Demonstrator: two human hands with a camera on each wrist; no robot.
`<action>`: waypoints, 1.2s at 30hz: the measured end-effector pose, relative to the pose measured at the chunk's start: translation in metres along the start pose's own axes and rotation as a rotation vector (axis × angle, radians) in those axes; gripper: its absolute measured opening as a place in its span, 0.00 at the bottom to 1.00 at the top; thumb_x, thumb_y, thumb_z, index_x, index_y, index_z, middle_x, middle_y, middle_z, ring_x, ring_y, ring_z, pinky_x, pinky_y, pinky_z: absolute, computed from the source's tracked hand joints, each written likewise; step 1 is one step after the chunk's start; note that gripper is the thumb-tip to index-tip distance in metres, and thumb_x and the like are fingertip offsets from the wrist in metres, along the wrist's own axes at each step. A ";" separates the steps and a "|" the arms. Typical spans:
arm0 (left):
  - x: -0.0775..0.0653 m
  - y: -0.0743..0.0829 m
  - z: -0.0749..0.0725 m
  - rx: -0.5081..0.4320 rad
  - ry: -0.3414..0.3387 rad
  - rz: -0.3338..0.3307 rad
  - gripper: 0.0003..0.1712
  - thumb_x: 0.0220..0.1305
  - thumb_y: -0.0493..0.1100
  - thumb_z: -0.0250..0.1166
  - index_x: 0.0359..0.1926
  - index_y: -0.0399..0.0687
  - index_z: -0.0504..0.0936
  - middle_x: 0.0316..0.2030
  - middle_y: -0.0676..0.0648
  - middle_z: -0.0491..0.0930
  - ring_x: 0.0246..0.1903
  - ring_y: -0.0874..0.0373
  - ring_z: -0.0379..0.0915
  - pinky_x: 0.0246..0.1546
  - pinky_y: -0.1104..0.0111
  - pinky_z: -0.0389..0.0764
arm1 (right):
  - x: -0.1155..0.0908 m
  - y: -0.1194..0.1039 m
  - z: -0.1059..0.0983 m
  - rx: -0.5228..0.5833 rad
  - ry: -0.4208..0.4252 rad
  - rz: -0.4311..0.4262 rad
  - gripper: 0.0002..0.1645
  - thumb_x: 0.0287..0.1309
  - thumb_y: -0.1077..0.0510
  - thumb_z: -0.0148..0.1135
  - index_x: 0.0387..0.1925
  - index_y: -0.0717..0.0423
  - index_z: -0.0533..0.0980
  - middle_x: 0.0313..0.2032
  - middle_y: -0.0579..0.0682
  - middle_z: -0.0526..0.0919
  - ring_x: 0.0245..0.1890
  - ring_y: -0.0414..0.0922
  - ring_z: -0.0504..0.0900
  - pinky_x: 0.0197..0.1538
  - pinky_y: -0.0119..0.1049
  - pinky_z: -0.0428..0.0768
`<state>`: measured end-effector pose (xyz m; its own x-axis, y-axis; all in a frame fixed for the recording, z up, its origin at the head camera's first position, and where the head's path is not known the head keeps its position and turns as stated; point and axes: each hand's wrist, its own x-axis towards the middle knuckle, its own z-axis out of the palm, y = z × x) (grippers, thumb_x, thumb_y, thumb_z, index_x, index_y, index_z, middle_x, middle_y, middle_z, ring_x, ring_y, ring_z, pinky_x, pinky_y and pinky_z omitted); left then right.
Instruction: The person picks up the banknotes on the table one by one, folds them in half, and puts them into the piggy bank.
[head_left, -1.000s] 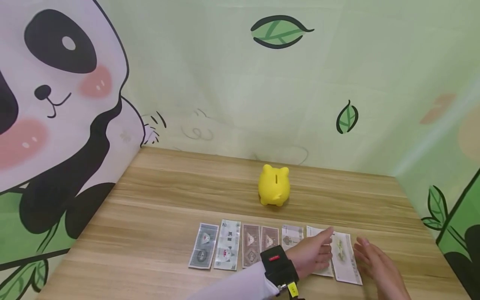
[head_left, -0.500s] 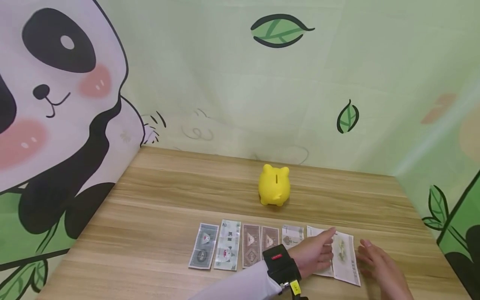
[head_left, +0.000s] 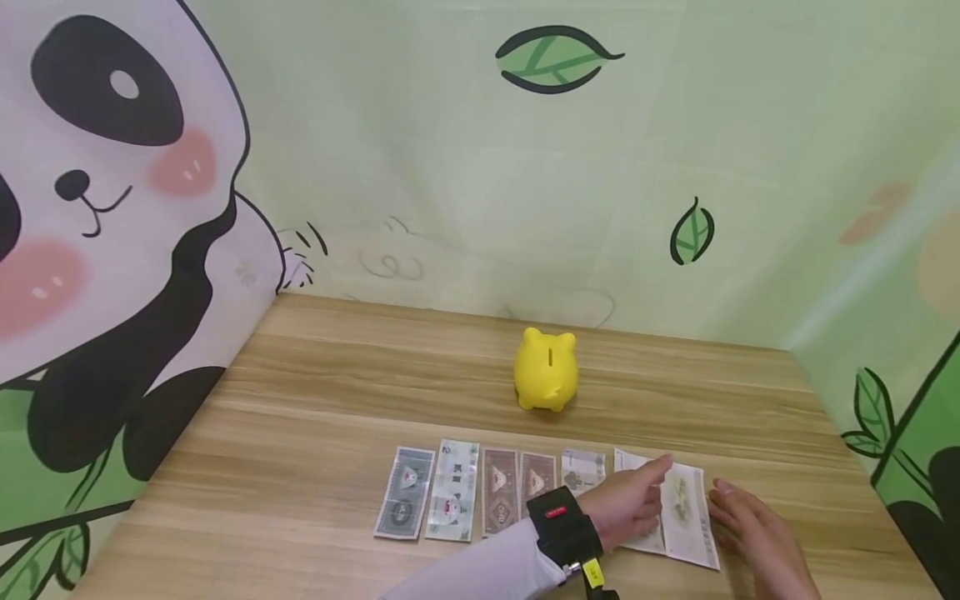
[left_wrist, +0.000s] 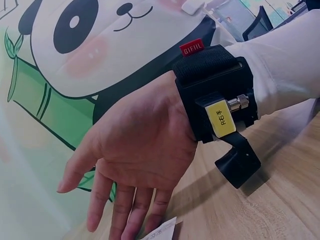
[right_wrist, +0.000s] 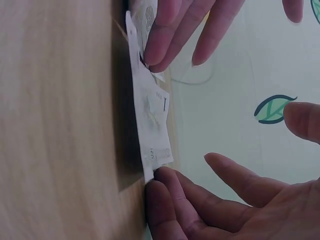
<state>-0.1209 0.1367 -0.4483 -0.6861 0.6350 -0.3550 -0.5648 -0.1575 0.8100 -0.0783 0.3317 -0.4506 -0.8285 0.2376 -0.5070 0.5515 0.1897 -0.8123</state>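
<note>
A pale banknote (head_left: pixel 686 512) with a plant print lies near the right end of a row of notes, between my two hands. My left hand (head_left: pixel 626 504), strapped at the wrist, reaches in from the left with fairly straight fingers at the note's left edge, overlapping the neighbouring note (head_left: pixel 633 461). At the opposite edge stand the fingertips of my right hand (head_left: pixel 761 533), its thumb raised in the right wrist view. There, the banknote (right_wrist: pixel 152 125) appears slightly bowed above the wood, with a shadow beside it. The left wrist view shows the right hand (left_wrist: pixel 145 135) palm-on, fingers extended downward.
Further left are a blue-grey note (head_left: pixel 405 493), a green-white note (head_left: pixel 453 490), two brown notes (head_left: pixel 500 487) and a grey note (head_left: pixel 582 468). Behind the row stands a yellow piggy bank (head_left: pixel 546 371), slot upward. A panda-printed backdrop (head_left: pixel 420 167) encloses the wooden table (head_left: pixel 285 467).
The left hand has edged slightly right over the pale banknote. The right hand and the note's right edge shifted a little right, then back left. The head view has drifted slightly.
</note>
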 end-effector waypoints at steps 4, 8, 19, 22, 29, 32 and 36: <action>0.001 0.000 0.000 -0.008 0.001 0.001 0.48 0.78 0.61 0.54 0.76 0.24 0.55 0.75 0.18 0.52 0.76 0.23 0.48 0.77 0.38 0.55 | 0.001 0.000 0.000 -0.017 0.005 -0.019 0.62 0.69 0.22 0.42 0.81 0.65 0.46 0.79 0.70 0.50 0.80 0.63 0.55 0.66 0.41 0.79; 0.001 0.001 -0.001 -0.017 0.006 0.006 0.48 0.77 0.61 0.54 0.76 0.24 0.56 0.74 0.18 0.52 0.75 0.23 0.50 0.76 0.38 0.56 | 0.002 0.001 0.000 -0.015 0.009 -0.028 0.61 0.69 0.23 0.44 0.81 0.65 0.48 0.79 0.68 0.53 0.80 0.60 0.57 0.54 0.29 0.82; 0.000 0.002 0.000 -0.060 0.052 0.021 0.41 0.76 0.58 0.56 0.70 0.25 0.67 0.67 0.25 0.68 0.69 0.32 0.64 0.74 0.42 0.66 | 0.000 0.004 -0.003 0.070 0.027 -0.062 0.53 0.73 0.28 0.46 0.81 0.60 0.50 0.78 0.57 0.63 0.43 0.17 0.76 0.49 0.19 0.79; 0.001 0.001 0.000 -0.051 0.059 0.018 0.38 0.76 0.57 0.57 0.69 0.27 0.70 0.65 0.31 0.72 0.67 0.33 0.66 0.73 0.42 0.67 | 0.000 0.008 -0.005 0.137 0.041 -0.102 0.48 0.75 0.33 0.48 0.80 0.60 0.53 0.63 0.35 0.80 0.43 0.20 0.79 0.50 0.21 0.80; 0.005 -0.001 -0.001 -0.085 0.037 0.012 0.36 0.76 0.58 0.58 0.68 0.31 0.72 0.64 0.38 0.74 0.69 0.32 0.67 0.70 0.40 0.70 | -0.001 0.015 -0.008 0.277 0.061 -0.220 0.15 0.77 0.40 0.51 0.57 0.38 0.73 0.43 0.18 0.82 0.46 0.22 0.82 0.49 0.21 0.82; 0.004 0.000 -0.002 -0.079 0.023 0.013 0.35 0.77 0.57 0.57 0.67 0.31 0.72 0.65 0.39 0.74 0.69 0.34 0.67 0.70 0.41 0.72 | -0.001 0.015 -0.008 0.308 0.065 -0.239 0.10 0.78 0.42 0.51 0.51 0.36 0.75 0.44 0.20 0.83 0.46 0.22 0.82 0.48 0.20 0.81; 0.003 0.001 -0.003 -0.071 0.011 0.001 0.33 0.77 0.56 0.57 0.65 0.30 0.75 0.65 0.39 0.74 0.70 0.34 0.67 0.69 0.43 0.73 | -0.002 0.015 -0.007 0.346 0.055 -0.256 0.08 0.78 0.43 0.52 0.45 0.31 0.78 0.44 0.22 0.84 0.47 0.24 0.82 0.49 0.21 0.82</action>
<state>-0.1248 0.1368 -0.4501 -0.6912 0.6269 -0.3595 -0.5950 -0.2113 0.7754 -0.0677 0.3409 -0.4593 -0.9229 0.2766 -0.2679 0.2560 -0.0790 -0.9635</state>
